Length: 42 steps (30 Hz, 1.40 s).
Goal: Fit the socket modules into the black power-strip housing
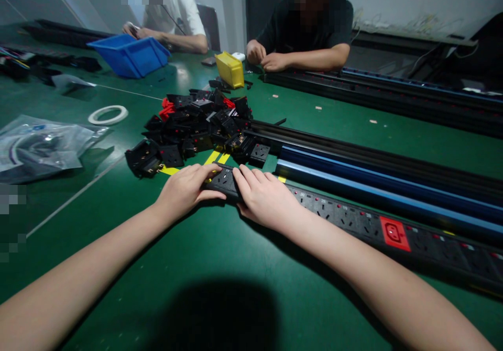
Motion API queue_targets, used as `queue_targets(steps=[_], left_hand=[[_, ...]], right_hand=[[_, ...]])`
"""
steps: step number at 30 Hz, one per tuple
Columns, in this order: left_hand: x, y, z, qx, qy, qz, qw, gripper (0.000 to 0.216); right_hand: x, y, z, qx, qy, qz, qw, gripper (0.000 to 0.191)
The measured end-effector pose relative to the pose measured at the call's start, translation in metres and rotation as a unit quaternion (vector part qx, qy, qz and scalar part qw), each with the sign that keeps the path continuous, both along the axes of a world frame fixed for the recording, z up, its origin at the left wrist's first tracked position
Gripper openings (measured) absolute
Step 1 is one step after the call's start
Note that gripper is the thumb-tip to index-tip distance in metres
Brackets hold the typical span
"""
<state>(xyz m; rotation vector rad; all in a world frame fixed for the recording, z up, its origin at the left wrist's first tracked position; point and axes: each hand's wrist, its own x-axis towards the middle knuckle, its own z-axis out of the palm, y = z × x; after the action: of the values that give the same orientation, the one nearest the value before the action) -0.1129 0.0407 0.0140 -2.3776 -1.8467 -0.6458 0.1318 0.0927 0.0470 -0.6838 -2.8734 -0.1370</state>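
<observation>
A long black power strip [346, 217] with rows of sockets and one red socket [394, 233] runs from the middle of the table to the right edge. My left hand [187, 189] grips its left end, thumb on the near side and fingers over the top. Just to the right, my right hand [267, 196] is wrapped over the same strip, fingers on its upper face. One socket shows between the two hands. Beyond them lies a heap of loose black socket modules [204, 115], a few parts in it red.
Blue metal rails [353, 181] lie behind the strip. A roll of white tape [108, 115] and a plastic bag [43, 141] are on the left. Farther back stand a blue bin [131, 56] and a yellow bin [231, 69]. Two co-workers sit across the green table [188, 267].
</observation>
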Motion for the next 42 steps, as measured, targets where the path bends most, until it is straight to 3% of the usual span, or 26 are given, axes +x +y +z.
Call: queue_targets(steps=[28, 35, 42], left_hand=[[0.004, -0.002, -0.001, 0.012, 0.006, 0.013, 1.0, 0.062], [0.003, -0.002, -0.004, 0.038, -0.043, -0.028, 0.998, 0.059], [-0.001, 0.001, -0.012, -0.013, -0.161, 0.018, 0.987, 0.062]], right_hand=[[0.0, -0.001, 0.001, 0.002, 0.001, -0.005, 1.0, 0.064], [0.0, -0.001, 0.001, 0.009, 0.001, -0.005, 1.0, 0.064], [0.0, 0.001, -0.001, 0.005, 0.004, 0.001, 1.0, 0.065]])
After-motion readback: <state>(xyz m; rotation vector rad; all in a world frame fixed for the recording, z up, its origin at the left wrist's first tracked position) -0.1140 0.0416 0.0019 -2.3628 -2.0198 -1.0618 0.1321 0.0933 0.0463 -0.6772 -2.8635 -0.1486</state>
